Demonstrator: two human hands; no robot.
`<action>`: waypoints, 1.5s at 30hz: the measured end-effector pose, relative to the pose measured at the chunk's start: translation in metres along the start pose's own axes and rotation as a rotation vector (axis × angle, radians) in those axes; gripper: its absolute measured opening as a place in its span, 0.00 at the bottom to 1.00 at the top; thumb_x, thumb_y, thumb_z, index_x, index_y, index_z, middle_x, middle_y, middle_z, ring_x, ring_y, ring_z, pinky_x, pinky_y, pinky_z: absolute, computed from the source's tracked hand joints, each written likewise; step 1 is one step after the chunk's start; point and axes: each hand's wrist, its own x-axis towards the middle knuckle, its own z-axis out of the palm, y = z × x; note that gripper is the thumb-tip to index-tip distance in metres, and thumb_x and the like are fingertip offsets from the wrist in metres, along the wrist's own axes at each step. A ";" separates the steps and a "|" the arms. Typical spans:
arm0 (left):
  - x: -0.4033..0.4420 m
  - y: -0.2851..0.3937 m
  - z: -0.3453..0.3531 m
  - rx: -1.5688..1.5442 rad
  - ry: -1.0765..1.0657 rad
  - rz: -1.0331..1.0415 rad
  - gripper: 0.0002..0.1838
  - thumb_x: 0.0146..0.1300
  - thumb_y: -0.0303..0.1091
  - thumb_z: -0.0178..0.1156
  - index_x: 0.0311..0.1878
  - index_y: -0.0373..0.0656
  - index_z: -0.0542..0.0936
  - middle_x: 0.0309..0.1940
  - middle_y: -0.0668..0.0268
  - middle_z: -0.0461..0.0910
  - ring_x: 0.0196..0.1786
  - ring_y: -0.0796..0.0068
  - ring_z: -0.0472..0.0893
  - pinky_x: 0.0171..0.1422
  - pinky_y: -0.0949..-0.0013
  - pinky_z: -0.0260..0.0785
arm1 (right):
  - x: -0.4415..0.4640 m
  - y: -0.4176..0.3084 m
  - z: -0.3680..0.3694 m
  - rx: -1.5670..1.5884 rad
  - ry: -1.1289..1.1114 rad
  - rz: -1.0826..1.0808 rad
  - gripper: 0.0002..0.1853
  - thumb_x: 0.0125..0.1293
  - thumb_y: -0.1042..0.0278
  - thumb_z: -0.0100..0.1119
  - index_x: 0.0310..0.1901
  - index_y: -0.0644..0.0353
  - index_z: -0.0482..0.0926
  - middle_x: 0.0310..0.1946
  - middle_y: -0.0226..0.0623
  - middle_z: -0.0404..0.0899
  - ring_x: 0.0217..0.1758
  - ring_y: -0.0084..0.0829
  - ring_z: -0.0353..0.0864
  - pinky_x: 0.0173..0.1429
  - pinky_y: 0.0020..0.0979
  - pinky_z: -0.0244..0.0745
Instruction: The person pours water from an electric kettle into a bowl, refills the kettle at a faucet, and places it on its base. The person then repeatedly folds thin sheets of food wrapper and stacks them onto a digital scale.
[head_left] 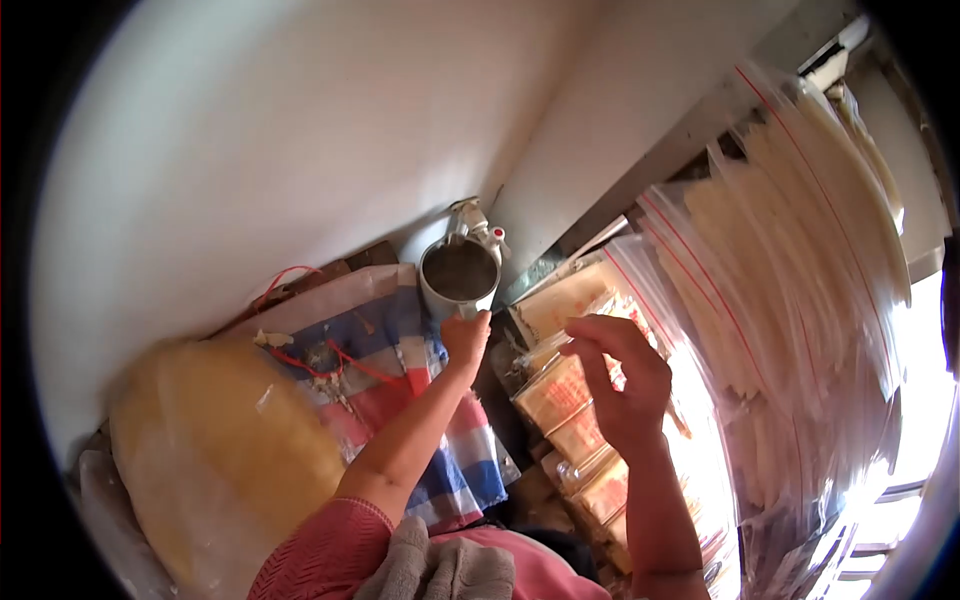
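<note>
My left hand (466,341) is closed around the handle of a metal mug (459,299). The mug stands under a wall tap (470,219) with its mouth facing up, and its inside is dark. Whether there is liquid in it, I cannot tell. To the right, my right hand (630,385) is raised with bent fingers and a small gap between thumb and fingers; nothing shows in it. Below and behind that hand are clear packets with red print (568,408).
A striped woven sheet (465,440) with red string lies left of the mug. A large yellowish plastic bag (220,450) sits at the lower left. Tall clear zip bags of pale flat sheets (790,260) crowd the right side. White walls (300,120) close off the back.
</note>
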 end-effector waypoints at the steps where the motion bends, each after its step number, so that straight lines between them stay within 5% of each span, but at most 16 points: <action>1: 0.008 -0.004 -0.001 0.043 -0.006 -0.018 0.13 0.49 0.34 0.61 0.16 0.35 0.74 0.10 0.65 0.73 0.13 0.76 0.74 0.18 0.71 0.65 | 0.006 0.010 0.007 -0.034 -0.017 -0.010 0.11 0.60 0.84 0.56 0.44 0.65 0.79 0.39 0.41 0.80 0.37 0.30 0.81 0.41 0.27 0.75; 6: 0.031 -0.033 -0.006 0.374 -0.012 0.078 0.15 0.47 0.40 0.62 0.18 0.36 0.79 0.11 0.63 0.77 0.16 0.70 0.79 0.26 0.66 0.71 | 0.049 0.063 0.057 -0.184 -0.090 -0.093 0.10 0.64 0.77 0.54 0.47 0.61 0.78 0.39 0.42 0.80 0.42 0.37 0.82 0.46 0.30 0.76; 7: 0.033 -0.036 -0.007 0.428 -0.033 0.085 0.16 0.46 0.42 0.62 0.18 0.37 0.80 0.13 0.60 0.78 0.19 0.66 0.81 0.30 0.64 0.73 | 0.060 0.078 0.069 -0.263 -0.138 -0.135 0.11 0.64 0.77 0.54 0.48 0.61 0.77 0.40 0.43 0.79 0.42 0.40 0.81 0.47 0.32 0.75; 8: 0.032 -0.031 -0.010 0.466 -0.096 0.085 0.23 0.45 0.48 0.66 0.21 0.32 0.80 0.20 0.48 0.79 0.28 0.50 0.81 0.35 0.56 0.72 | 0.073 0.088 0.079 -0.363 -0.177 -0.213 0.08 0.66 0.74 0.52 0.44 0.61 0.78 0.40 0.43 0.78 0.42 0.41 0.80 0.52 0.38 0.73; 10: 0.033 -0.039 -0.009 0.547 -0.133 0.191 0.24 0.45 0.49 0.66 0.20 0.32 0.79 0.20 0.46 0.78 0.27 0.49 0.80 0.34 0.54 0.71 | 0.094 0.117 0.103 -0.665 -0.292 -0.196 0.09 0.67 0.65 0.52 0.42 0.57 0.79 0.39 0.41 0.80 0.43 0.41 0.80 0.56 0.46 0.68; 13: 0.030 -0.033 -0.014 0.418 -0.260 0.145 0.20 0.46 0.43 0.67 0.19 0.32 0.76 0.18 0.47 0.77 0.26 0.50 0.80 0.32 0.56 0.70 | 0.115 0.143 0.127 -1.159 -0.651 0.056 0.14 0.66 0.54 0.53 0.40 0.55 0.80 0.38 0.37 0.81 0.44 0.39 0.81 0.57 0.50 0.66; 16: 0.022 -0.027 -0.020 0.289 -0.340 0.082 0.16 0.48 0.37 0.67 0.22 0.31 0.76 0.19 0.49 0.78 0.27 0.52 0.81 0.32 0.58 0.70 | 0.128 0.158 0.134 -1.064 -0.849 0.376 0.17 0.63 0.49 0.55 0.39 0.54 0.82 0.36 0.36 0.82 0.44 0.37 0.81 0.55 0.52 0.66; 22: 0.018 -0.035 -0.015 0.135 -0.342 0.163 0.13 0.48 0.35 0.67 0.30 0.34 0.79 0.27 0.50 0.81 0.33 0.52 0.82 0.36 0.60 0.71 | 0.142 0.186 0.145 -1.374 -0.828 0.223 0.09 0.60 0.57 0.58 0.36 0.48 0.83 0.35 0.30 0.84 0.42 0.32 0.82 0.51 0.45 0.63; 30: 0.017 -0.037 -0.016 0.148 -0.337 0.143 0.13 0.48 0.36 0.67 0.27 0.33 0.78 0.17 0.51 0.76 0.23 0.59 0.80 0.30 0.60 0.68 | 0.155 0.202 0.155 -1.433 -0.584 0.156 0.06 0.59 0.68 0.55 0.33 0.49 0.82 0.33 0.30 0.82 0.41 0.32 0.81 0.48 0.40 0.68; 34: 0.019 -0.048 -0.014 0.163 -0.304 0.190 0.18 0.49 0.38 0.69 0.20 0.34 0.73 0.13 0.50 0.72 0.16 0.71 0.72 0.24 0.61 0.64 | 0.132 0.156 0.143 -1.134 -0.412 -0.117 0.04 0.56 0.66 0.59 0.34 0.52 0.78 0.29 0.32 0.79 0.40 0.35 0.80 0.45 0.39 0.70; 36: 0.022 -0.057 -0.011 0.144 -0.291 0.216 0.19 0.49 0.39 0.69 0.19 0.35 0.73 0.13 0.51 0.72 0.15 0.71 0.72 0.23 0.61 0.64 | 0.123 0.087 0.129 -0.768 -0.572 -0.088 0.07 0.57 0.72 0.57 0.38 0.58 0.78 0.36 0.38 0.79 0.41 0.40 0.80 0.46 0.41 0.74; 38: 0.016 -0.049 0.000 -0.232 -0.236 0.308 0.17 0.49 0.38 0.69 0.19 0.36 0.75 0.13 0.58 0.75 0.16 0.73 0.74 0.24 0.63 0.66 | 0.084 0.054 0.115 -0.209 -0.451 -0.190 0.15 0.59 0.69 0.57 0.49 0.59 0.77 0.43 0.42 0.79 0.47 0.39 0.80 0.51 0.41 0.74; 43: 0.019 -0.025 -0.018 0.212 -0.323 0.206 0.16 0.50 0.40 0.65 0.19 0.36 0.77 0.11 0.60 0.76 0.16 0.72 0.77 0.25 0.65 0.68 | 0.040 -0.052 0.058 0.250 -0.595 -0.394 0.16 0.56 0.74 0.56 0.48 0.63 0.77 0.44 0.42 0.77 0.46 0.39 0.79 0.47 0.39 0.77; 45: 0.020 -0.032 -0.013 0.194 -0.284 0.254 0.16 0.49 0.38 0.64 0.18 0.34 0.77 0.11 0.57 0.75 0.16 0.67 0.78 0.25 0.63 0.68 | 0.043 -0.080 0.040 0.483 -0.581 -0.479 0.17 0.53 0.64 0.62 0.46 0.57 0.80 0.45 0.43 0.79 0.42 0.43 0.80 0.46 0.44 0.77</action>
